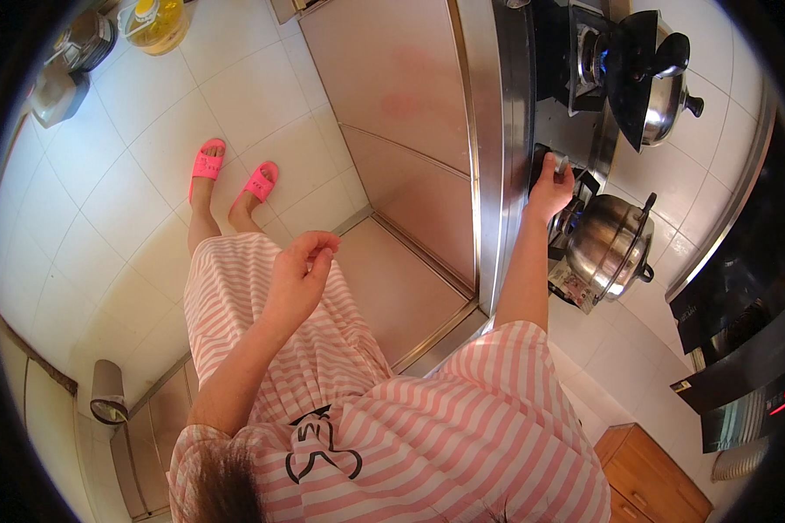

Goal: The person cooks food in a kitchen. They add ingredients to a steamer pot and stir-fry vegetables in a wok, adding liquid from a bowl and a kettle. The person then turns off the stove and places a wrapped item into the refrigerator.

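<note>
At the front of the gas stove [553,118], my right hand [551,189] pinches a silver control knob [560,162] between thumb and fingers. My left hand [304,274] hangs before my body, its fingers curled towards the thumb, with nothing visible in it. A lidded steel pot [605,245] stands on the burner nearer to me, just beyond my right hand. On the farther burner sits a dark wok [631,98] with a domed steel lid [664,111]. Blue flame shows under both vessels.
Pinkish cabinet doors [405,131] lie below the counter's steel edge [490,131]. A black range hood [732,327] is at the right. An oil jug [160,29] and other containers stand on the tiled floor at the upper left. A grey cylindrical bin [108,386] is at the lower left.
</note>
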